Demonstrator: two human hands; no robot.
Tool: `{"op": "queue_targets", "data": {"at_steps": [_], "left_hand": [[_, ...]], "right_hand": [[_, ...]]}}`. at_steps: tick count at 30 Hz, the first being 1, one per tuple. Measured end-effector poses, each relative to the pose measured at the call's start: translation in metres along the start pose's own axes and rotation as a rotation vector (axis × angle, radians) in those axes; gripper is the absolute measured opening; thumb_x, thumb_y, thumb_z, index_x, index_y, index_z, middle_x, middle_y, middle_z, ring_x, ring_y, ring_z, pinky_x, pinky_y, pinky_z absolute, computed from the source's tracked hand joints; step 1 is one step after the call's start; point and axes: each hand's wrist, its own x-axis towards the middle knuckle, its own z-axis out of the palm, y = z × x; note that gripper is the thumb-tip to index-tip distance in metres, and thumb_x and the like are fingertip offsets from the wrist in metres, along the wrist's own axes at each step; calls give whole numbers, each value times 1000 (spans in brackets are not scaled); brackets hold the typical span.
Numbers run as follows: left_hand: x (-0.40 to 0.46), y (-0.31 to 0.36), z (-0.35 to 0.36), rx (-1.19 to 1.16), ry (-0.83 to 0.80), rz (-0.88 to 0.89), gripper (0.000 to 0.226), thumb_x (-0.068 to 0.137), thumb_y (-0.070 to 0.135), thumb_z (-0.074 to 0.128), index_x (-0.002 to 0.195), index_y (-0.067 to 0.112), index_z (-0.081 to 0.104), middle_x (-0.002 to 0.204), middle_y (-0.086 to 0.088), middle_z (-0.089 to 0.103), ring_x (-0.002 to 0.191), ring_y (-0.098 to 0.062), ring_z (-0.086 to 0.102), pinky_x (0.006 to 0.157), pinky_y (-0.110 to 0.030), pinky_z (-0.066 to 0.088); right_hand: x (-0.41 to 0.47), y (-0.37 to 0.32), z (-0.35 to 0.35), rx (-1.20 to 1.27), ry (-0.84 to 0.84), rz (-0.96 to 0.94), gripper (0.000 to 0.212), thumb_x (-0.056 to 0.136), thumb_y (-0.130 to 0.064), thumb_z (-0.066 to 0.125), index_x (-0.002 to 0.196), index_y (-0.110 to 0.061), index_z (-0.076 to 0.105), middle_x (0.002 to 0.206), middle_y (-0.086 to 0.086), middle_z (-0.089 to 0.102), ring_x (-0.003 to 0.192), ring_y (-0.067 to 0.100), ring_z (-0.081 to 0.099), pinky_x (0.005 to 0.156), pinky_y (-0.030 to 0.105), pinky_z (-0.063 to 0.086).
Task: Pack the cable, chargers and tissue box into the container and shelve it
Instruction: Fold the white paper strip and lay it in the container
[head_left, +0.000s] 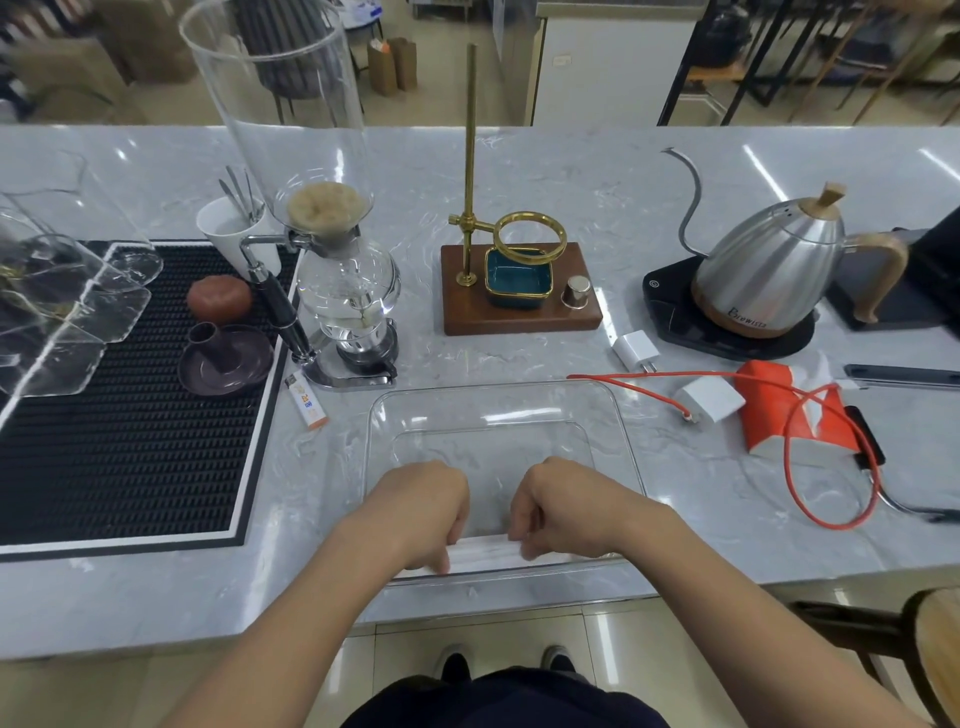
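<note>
Both hands hold the near edge of the clear container (498, 410). The left hand (423, 506) has its fingers curled over the rim, and the right hand (558, 501) curls over the rim just beside it. The two hands are close together but not touching. The container sits flat on the grey counter (597, 171), right at the front edge, and nothing is inside it.

To the right of the container lie the things to pack. A small white charger (635, 351) rests near the container's far right corner. A bigger white charger (710, 399) lies just beside the red and white tissue box (769, 415). The red cable (826, 467) runs from the far rim of the container, over the tissue box, and loops on the counter.

Farther back stand a silver kettle (774, 267) on a black base and a wooden stand (519, 301) with a gold ring. A glass coffee maker (345, 291) stands to the left, next to a black mat (119, 415).
</note>
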Motion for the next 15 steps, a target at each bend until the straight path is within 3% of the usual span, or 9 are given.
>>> {"op": "queue_targets", "data": {"at_steps": [3,6,11,15], "left_hand": [[3,2,0,5,-3,-1,20,69,15,86,82,17,71,85,-1,70,55,-14,52,60,-24,42],[5,4,0,26,8,5,21,67,14,87,80,18,71,92,-2,73,48,-8,47,58,-23,41],[8,-1,-2,12,5,0,27,61,21,90,82,18,75,88,1,74,69,-15,60,63,-23,44],[8,-6,-1,-35,-5,-6,28,60,24,91,83,17,75,86,3,74,74,-15,66,66,-24,50]], "right_hand": [[3,-2,0,-10,-3,4,16,73,-16,82,88,-19,78,89,-4,76,75,9,62,81,32,56],[5,-5,1,-37,-6,9,14,73,-14,82,85,-19,77,89,-3,75,80,13,64,81,33,56],[8,-6,1,-33,-12,26,15,68,-12,83,79,-20,77,85,-4,75,82,16,69,79,34,57],[3,-1,1,37,3,31,15,70,-12,82,82,-19,78,79,-6,75,76,10,68,77,31,57]]}}
